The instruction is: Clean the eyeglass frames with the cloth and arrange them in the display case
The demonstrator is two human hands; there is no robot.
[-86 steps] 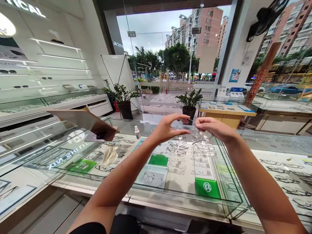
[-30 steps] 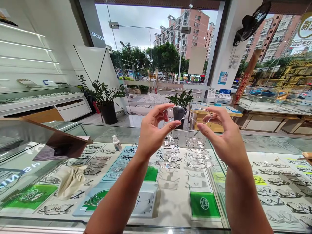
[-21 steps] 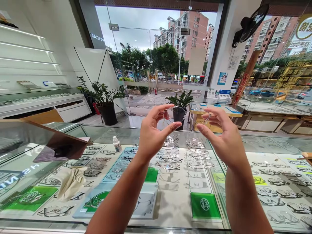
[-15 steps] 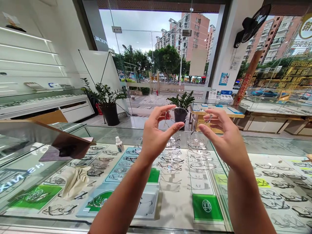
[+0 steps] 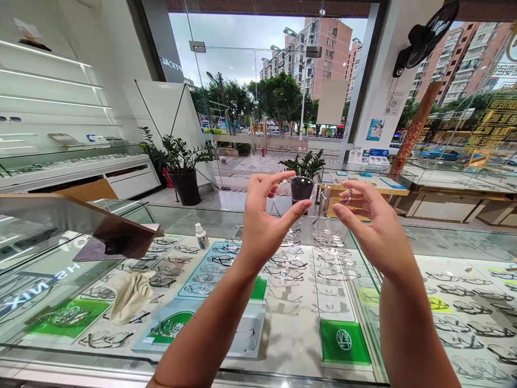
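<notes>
A pair of thin-rimmed glasses (image 5: pixel 321 189) is held up in the air above the glass display case, between both hands. My left hand (image 5: pixel 269 215) holds the left side, its thumb and forefinger at the rim of the left lens. My right hand (image 5: pixel 369 221) grips the right side, thumb below and fingers above. The lenses are clear, and a thin temple hangs down near the middle. Below the hands, rows of eyeglass frames (image 5: pixel 286 264) lie inside the case.
A white bottle (image 5: pixel 202 237) and a beige cloth (image 5: pixel 131 296) rest on the case (image 5: pixel 291 366). A brown wooden-framed mirror or board (image 5: pixel 121 237) juts in at left. Beyond stand potted plants (image 5: pixel 184 186), glass doors and a farther counter (image 5: pixel 440 202).
The view has shifted slightly, so most things appear a little further right. Both hands still hold the glasses in nearly the same pose.
</notes>
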